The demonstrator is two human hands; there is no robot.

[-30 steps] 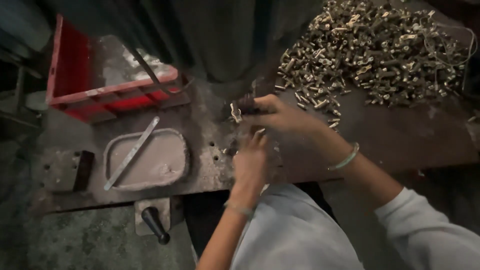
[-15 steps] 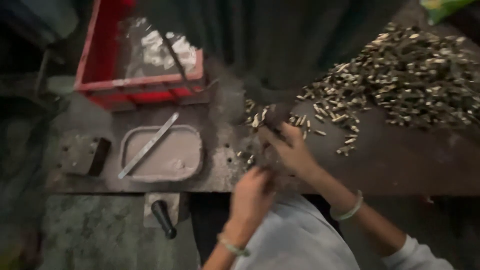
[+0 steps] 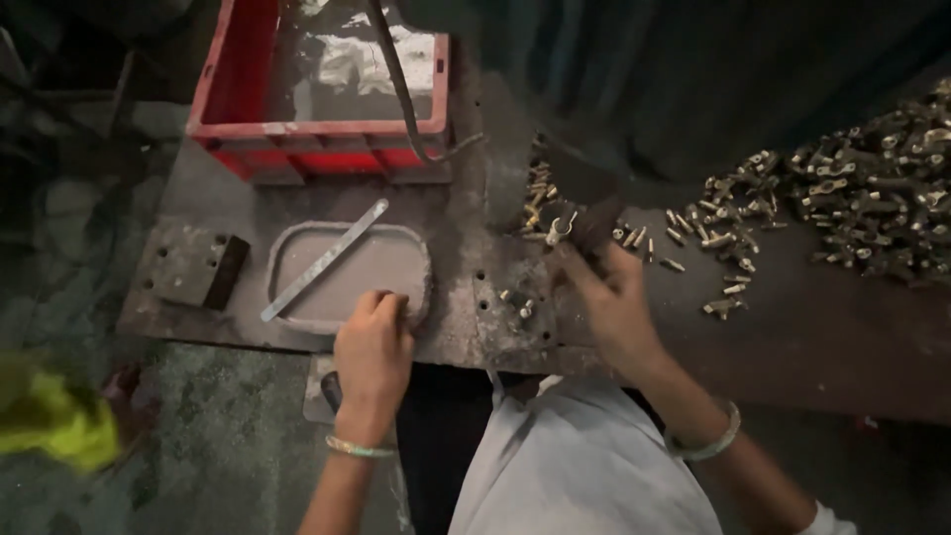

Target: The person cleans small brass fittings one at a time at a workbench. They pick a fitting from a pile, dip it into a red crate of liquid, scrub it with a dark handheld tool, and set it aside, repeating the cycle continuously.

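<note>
On the bench's near left, the left hand (image 3: 373,347) rests curled on the rim of a grey oval tray (image 3: 396,260), gripping nothing; a red crate (image 3: 297,149) stands beyond. Right of it, the right hand (image 3: 606,297) pinches a small brass part (image 3: 561,229). Far right, a brass pile (image 3: 862,198) is cut off.

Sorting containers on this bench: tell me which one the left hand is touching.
The left hand rests on the shallow grey oval tray with a metal strip across it, not the deep red crate behind.
</note>
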